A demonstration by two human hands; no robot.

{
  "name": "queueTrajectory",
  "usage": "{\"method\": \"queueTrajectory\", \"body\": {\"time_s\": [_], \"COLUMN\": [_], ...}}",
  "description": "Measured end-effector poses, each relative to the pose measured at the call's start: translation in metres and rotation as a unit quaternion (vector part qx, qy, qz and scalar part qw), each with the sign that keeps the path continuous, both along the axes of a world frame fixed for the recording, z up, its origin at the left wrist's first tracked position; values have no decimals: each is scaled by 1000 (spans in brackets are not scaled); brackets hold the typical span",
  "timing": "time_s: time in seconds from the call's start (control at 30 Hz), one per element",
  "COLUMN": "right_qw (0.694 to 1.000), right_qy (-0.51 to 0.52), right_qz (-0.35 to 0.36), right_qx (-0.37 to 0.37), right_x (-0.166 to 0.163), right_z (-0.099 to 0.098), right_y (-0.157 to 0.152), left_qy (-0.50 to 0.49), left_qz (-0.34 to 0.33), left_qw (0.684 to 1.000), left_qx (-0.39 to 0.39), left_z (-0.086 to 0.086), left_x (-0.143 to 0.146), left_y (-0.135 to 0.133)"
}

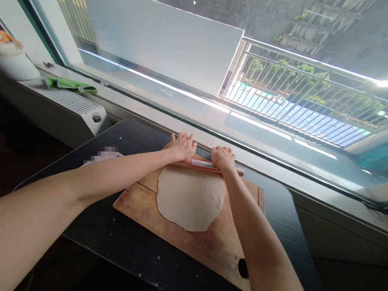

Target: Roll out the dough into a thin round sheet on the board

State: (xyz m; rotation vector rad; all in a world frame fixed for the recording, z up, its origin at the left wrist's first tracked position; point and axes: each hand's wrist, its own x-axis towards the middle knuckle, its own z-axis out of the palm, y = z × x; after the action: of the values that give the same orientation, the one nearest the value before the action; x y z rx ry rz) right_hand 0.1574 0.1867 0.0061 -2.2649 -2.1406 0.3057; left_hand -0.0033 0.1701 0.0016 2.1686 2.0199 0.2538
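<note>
A flat, roughly round sheet of pale dough lies on a wooden board. Across its far edge runs a wooden rolling pin with a red-and-white label. My left hand presses on the pin's left part, fingers spread and reaching past it. Over toward its right end is my right hand, heel of the palm on the pin and fingers extended forward, slightly bent. Neither hand is wrapped round the pin. Both hands partly cover it, and its left end is hidden.
The board rests on a black table dusted with white specks. A partly blurred packet lies left of the board. Beyond the table are a window sill, a glass pane and an outdoor railing. A radiator with a green cloth stands left.
</note>
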Motion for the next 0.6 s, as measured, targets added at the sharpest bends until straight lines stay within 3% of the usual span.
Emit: {"method": "queueTrajectory", "body": {"time_s": [0.2, 0.43, 0.6], "right_qw": [998, 1000, 999], "right_qy": [-3, -11, 0], "right_qz": [68, -4, 41], "right_qx": [17, 18, 33], "right_x": [13, -1, 8], "right_z": [-7, -2, -6], "right_y": [-36, 15, -31], "left_qy": [0, 0, -13], "left_qz": [-93, 17, -73], "left_qw": [995, 1000, 996], "left_qx": [46, 8, 46], "left_z": [-13, 1, -10], "left_x": [1, -2, 1], "left_y": [-31, 12, -27]}}
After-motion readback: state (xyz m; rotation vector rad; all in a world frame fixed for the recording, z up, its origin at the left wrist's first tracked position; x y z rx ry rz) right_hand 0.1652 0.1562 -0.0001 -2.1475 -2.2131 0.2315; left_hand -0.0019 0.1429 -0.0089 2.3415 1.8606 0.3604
